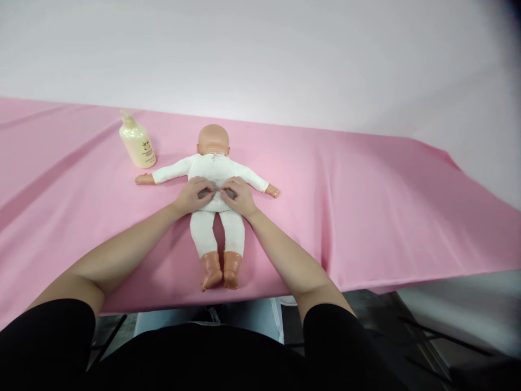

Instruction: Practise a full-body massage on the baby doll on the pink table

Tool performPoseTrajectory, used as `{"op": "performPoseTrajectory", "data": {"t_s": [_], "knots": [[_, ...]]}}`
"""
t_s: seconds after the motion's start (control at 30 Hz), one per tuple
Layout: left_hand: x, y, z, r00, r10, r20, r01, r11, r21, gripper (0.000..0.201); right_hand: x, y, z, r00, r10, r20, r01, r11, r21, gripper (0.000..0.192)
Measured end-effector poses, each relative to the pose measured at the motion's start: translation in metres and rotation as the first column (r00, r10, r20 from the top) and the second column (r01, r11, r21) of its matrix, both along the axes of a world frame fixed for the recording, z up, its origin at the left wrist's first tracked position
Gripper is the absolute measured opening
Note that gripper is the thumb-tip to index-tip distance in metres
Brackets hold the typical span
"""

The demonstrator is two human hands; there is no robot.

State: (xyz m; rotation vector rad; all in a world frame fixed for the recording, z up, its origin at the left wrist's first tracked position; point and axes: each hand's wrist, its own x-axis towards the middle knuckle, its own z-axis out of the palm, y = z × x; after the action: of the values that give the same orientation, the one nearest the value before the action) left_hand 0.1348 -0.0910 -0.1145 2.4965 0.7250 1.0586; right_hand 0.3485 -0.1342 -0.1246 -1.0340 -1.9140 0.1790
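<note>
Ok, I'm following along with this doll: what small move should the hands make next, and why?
Probably pull the white suit apart at the doll's back: the left hand and right hand pinch the fabric together at the middle, seemingly at its closure.

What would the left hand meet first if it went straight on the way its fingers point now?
The left hand rests on the doll, fingers pointing inward toward the right hand. It would probably meet those fingertips first, at the doll's middle; they look nearly touching.
</note>
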Motion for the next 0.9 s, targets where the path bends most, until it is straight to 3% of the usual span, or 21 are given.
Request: {"op": "performPoseTrajectory", "data": {"t_s": [0.13, 0.3, 0.4, 0.53, 0.73, 0.9], "knots": [[-0.002, 0.002, -0.006, 0.989, 0.126, 0.079, -0.127, 0.992, 0.005, 0.021, 0.001, 0.003, -0.002, 0.999, -0.03, -0.021, 0.03, 0.999, -0.025, 0.027], [-0.002, 0.007, -0.011, 0.991, 0.121, 0.048, -0.121, 0.993, -0.012, 0.022, 0.003, 0.006, -0.005, 0.999, -0.038, -0.014, 0.037, 0.997, -0.074, 0.03], [-0.003, 0.008, -0.013, 0.987, 0.153, 0.049, -0.152, 0.988, -0.023, 0.033, 0.004, 0.007, -0.006, 0.998, -0.06, -0.026, 0.058, 0.997, -0.058, 0.037], [-0.005, 0.011, -0.017, 0.995, 0.101, 0.011, -0.1, 0.991, -0.087, 0.042, 0.006, 0.009, -0.008, 1.0, -0.015, 0.0, 0.015, 0.992, -0.125, 0.043], [-0.007, 0.014, -0.019, 0.979, 0.19, -0.074, -0.199, 0.968, -0.151, 0.065, 0.012, 0.016, -0.016, 0.999, -0.03, 0.036, 0.037, 0.978, -0.207, 0.069], [-0.007, 0.016, -0.019, 0.974, 0.195, -0.116, -0.215, 0.957, -0.194, 0.063, 0.014, 0.018, -0.019, 0.999, -0.029, 0.015, 0.032, 0.969, -0.244, 0.071]]}}
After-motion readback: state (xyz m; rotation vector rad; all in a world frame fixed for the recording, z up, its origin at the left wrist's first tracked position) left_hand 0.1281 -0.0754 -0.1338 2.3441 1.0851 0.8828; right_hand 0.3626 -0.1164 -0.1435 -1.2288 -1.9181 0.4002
